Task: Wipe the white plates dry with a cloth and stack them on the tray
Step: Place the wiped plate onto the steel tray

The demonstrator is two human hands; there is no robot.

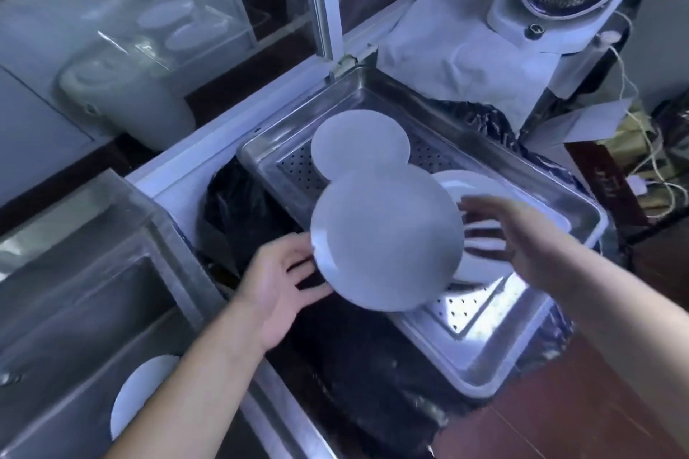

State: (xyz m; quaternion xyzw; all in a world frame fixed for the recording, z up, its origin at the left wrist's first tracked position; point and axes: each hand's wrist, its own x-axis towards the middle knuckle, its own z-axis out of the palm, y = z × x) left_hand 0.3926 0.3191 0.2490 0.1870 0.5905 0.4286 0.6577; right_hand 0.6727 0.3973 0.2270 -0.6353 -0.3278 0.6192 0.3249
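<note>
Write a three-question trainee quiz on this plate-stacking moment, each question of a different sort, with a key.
1. True or false: the large white plate lies flat on the floor of the steel tray.
2. Which of the hands touches that plate's rim: A) left hand, B) right hand, C) neither?
3. Fill in: another white plate sits in the ____ at lower left.

Key
1. False; it is held tilted above the tray, over a smaller plate and other plates.
2. A; the right hand is spread open beside it, contact unclear.
3. Sink.
</note>
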